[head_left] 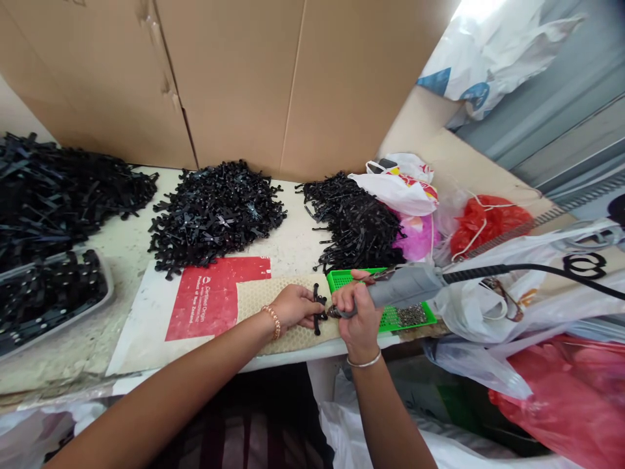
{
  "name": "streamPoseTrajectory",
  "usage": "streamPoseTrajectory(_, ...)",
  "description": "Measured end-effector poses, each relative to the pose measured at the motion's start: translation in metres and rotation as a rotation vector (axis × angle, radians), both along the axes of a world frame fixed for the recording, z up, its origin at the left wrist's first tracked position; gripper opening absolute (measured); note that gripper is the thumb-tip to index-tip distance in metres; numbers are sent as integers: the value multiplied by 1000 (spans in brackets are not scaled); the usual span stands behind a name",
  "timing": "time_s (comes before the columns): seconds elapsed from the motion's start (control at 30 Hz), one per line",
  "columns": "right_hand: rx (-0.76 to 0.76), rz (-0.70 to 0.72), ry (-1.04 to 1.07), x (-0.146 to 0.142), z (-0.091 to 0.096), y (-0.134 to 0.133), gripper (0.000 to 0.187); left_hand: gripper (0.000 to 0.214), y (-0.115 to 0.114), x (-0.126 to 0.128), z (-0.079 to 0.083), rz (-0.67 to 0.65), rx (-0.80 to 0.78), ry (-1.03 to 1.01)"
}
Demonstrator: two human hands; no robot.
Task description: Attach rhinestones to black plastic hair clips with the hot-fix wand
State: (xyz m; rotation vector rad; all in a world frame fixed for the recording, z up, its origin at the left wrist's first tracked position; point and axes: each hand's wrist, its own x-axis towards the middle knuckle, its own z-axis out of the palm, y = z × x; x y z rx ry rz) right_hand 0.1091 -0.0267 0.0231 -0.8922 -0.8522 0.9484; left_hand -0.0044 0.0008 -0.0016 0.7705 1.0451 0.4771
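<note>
Fingers of your left hand (291, 307) clench a black plastic piece (319, 311) above a tan mesh mat (254, 303). Your right hand (359, 312) grips a corded rotary tool (405, 286), its tip against that piece.

The right hand (359, 312) covers the front of the grey rotary tool (405, 285), and its tip is too small to make out where it meets the black moulded piece (319, 311); the left hand (293, 307) hides part of that piece; the metal bits (411, 315) in the green tray (342, 280) are too small to tell apart; the print on the red sheet (217, 296) is too small to read; the left edge cuts off the black pile (49, 189) and the plastic tub (105, 280); the right edge cuts off the black cable (537, 268); the bottom edge cuts off the left forearm (161, 391) and the right forearm (385, 417).
</note>
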Motion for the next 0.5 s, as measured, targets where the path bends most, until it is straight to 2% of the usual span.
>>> streamPoseTrajectory(0.5,45,-3,46,0,-1,-2,25,23,0,0,-1,5,4,13)
